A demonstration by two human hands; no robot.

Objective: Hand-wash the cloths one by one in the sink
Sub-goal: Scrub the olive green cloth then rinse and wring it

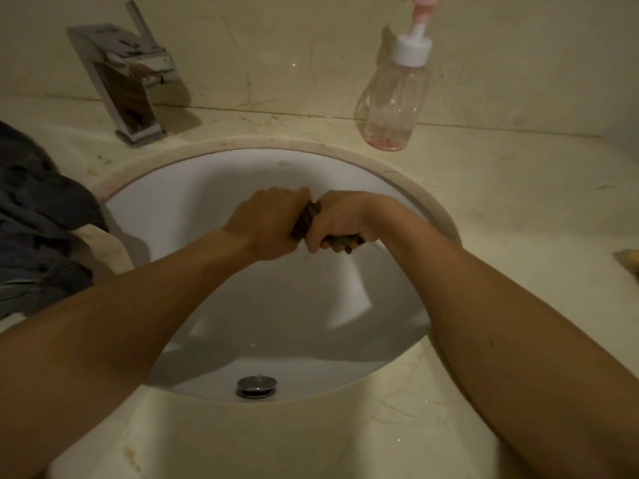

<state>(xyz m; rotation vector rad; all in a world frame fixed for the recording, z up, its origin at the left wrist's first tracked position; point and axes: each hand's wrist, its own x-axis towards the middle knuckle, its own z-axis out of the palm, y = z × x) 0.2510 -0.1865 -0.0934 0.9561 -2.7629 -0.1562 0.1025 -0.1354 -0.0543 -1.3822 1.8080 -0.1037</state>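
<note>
Over the white sink basin (207, 209) both my hands grip one small dark cloth (307, 219), twisted into a tight roll. My left hand (269, 226) closes around its left end and my right hand (342, 219) around its right end, knuckles almost touching. Only a short twisted strip between the fists and a bunched bit under my right fingers show; the fists hide everything else. A heap of dark grey-blue cloths (38, 229) lies on the counter at the left.
A chrome faucet (124, 81) stands at the back left, with no water running. A clear pump bottle (394, 98) with a little pink liquid sits at the back right. The metal drain (256, 386) is near the front. A yellow object (629, 259) peeks in at the right edge.
</note>
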